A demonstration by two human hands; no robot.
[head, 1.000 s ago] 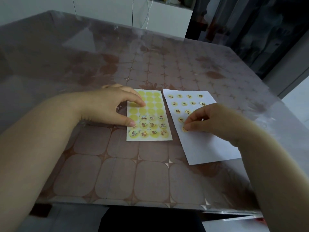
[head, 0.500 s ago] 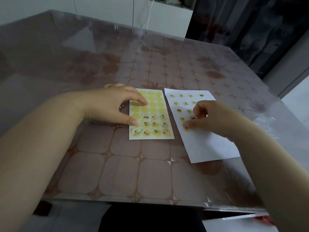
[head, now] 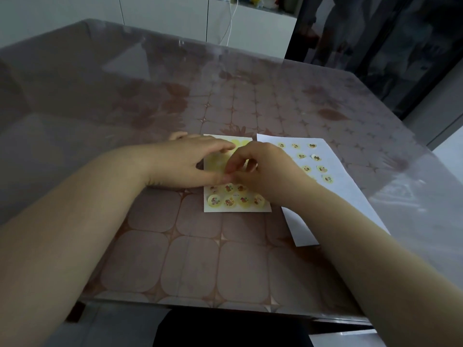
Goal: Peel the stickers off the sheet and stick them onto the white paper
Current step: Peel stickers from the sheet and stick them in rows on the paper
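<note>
The left hand presses the sticker sheet flat with relaxed, straight fingers. The right hand pinches at the sheet's middle row with curled fingertips, probably at a sticker's edge. Just right lies the white paper, its stickers too small to read.

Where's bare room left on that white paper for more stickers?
The near half of the white paper, past the last stickers, is bare, though the right forearm crosses it. The far end and the sticker sheet are crowded.
</note>
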